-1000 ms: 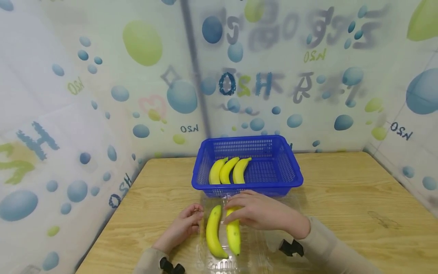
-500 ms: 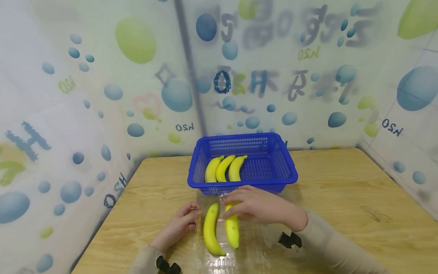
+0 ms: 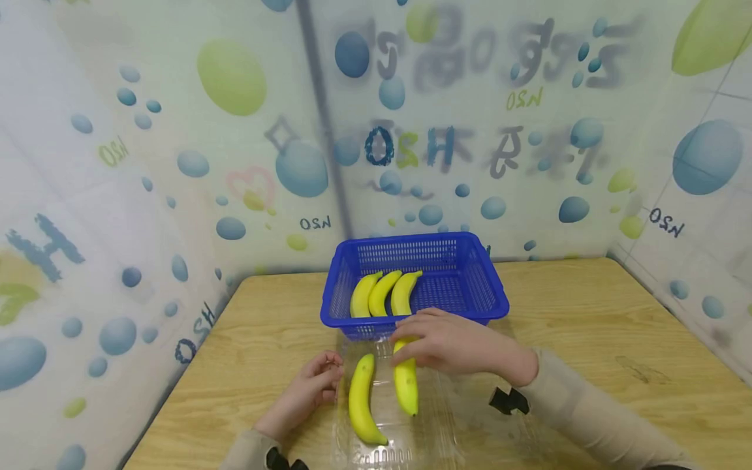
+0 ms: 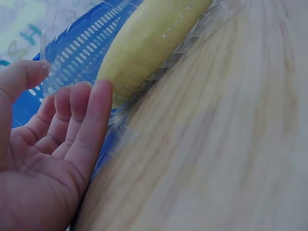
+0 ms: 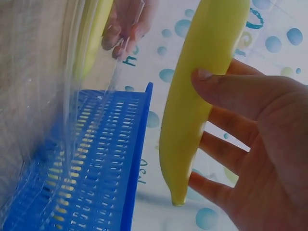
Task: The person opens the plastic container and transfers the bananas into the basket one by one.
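My right hand point(image 3: 449, 343) pinches a yellow banana point(image 5: 199, 96) between thumb and fingers. In the right wrist view the banana is off any surface, above the clear plastic box point(image 3: 431, 424). A second banana point(image 3: 363, 405) lies lengthwise in the left part of that box. At the box's left side is my left hand point(image 3: 308, 391), its fingers loosely bent and the fingertips at the clear wall. The left wrist view has the thumb at the wall's edge and the banana behind the plastic.
Behind the box stands a blue perforated basket point(image 3: 464, 287), with three bananas point(image 3: 384, 294) side by side in its left half. The wooden table point(image 3: 587, 339) meets a patterned curtain point(image 3: 470, 117) at the back and sides.
The banana in my right hand has risen from beside the other one and shifted toward the basket. My left hand stays by the box. The head view has shifted slightly.
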Action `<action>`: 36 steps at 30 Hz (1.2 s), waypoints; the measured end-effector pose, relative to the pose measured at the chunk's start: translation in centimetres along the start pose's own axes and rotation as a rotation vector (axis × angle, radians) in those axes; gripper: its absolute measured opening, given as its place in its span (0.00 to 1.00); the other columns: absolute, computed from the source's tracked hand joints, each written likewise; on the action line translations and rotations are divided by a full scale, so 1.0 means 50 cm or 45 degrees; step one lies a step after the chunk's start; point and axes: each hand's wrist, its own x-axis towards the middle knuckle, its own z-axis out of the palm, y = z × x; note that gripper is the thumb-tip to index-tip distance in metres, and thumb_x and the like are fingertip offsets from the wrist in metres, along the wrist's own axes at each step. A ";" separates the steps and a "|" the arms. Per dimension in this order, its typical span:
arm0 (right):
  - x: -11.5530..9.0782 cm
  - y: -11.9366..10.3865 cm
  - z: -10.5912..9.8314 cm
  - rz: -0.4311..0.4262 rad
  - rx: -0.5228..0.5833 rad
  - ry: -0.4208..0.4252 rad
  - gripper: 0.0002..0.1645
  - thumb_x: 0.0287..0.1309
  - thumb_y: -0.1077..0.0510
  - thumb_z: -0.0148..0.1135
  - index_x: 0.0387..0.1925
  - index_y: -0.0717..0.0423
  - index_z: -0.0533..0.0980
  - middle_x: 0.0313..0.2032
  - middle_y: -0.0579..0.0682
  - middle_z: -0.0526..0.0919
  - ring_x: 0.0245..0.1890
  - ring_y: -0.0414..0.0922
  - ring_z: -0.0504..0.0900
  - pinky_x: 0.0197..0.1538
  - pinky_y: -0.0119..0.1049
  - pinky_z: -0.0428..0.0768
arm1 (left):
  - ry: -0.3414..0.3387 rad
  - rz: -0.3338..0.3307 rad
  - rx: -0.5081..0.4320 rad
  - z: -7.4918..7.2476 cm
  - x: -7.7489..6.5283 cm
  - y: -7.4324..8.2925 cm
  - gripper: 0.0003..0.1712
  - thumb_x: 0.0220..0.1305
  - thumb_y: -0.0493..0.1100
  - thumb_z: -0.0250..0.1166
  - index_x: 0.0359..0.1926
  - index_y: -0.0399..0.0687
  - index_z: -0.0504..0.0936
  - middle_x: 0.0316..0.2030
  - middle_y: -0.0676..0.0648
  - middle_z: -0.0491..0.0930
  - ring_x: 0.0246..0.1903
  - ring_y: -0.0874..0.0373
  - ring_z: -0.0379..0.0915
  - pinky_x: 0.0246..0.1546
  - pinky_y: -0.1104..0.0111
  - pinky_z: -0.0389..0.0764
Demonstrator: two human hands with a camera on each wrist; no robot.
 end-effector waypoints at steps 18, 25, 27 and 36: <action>0.010 0.058 -0.029 0.010 0.019 -0.049 0.24 0.57 0.61 0.68 0.54 0.40 0.79 0.56 0.47 0.78 0.58 0.46 0.74 0.59 0.46 0.72 | -0.029 0.028 -0.005 -0.002 0.002 -0.002 0.08 0.69 0.38 0.56 0.45 0.41 0.67 0.32 0.51 0.69 0.29 0.63 0.69 0.30 0.71 0.77; 0.018 0.084 -0.036 0.006 0.020 -0.081 0.24 0.54 0.60 0.71 0.53 0.42 0.80 0.54 0.49 0.79 0.55 0.47 0.77 0.57 0.47 0.74 | -0.019 0.009 0.007 -0.003 0.001 -0.002 0.09 0.69 0.38 0.56 0.46 0.40 0.67 0.32 0.51 0.69 0.29 0.63 0.69 0.30 0.71 0.77; 0.021 0.089 -0.038 0.003 0.023 -0.098 0.24 0.53 0.61 0.71 0.52 0.42 0.80 0.53 0.49 0.79 0.55 0.48 0.77 0.57 0.47 0.74 | -0.022 0.014 -0.002 -0.003 0.000 -0.003 0.09 0.69 0.38 0.56 0.45 0.41 0.67 0.32 0.51 0.69 0.29 0.63 0.69 0.30 0.71 0.77; 0.039 0.116 -0.055 0.048 0.087 -0.154 0.22 0.56 0.64 0.69 0.52 0.45 0.80 0.53 0.49 0.79 0.54 0.48 0.77 0.56 0.43 0.76 | -0.027 0.020 -0.008 -0.004 0.001 -0.002 0.09 0.69 0.38 0.56 0.46 0.41 0.67 0.32 0.51 0.69 0.29 0.63 0.69 0.30 0.72 0.77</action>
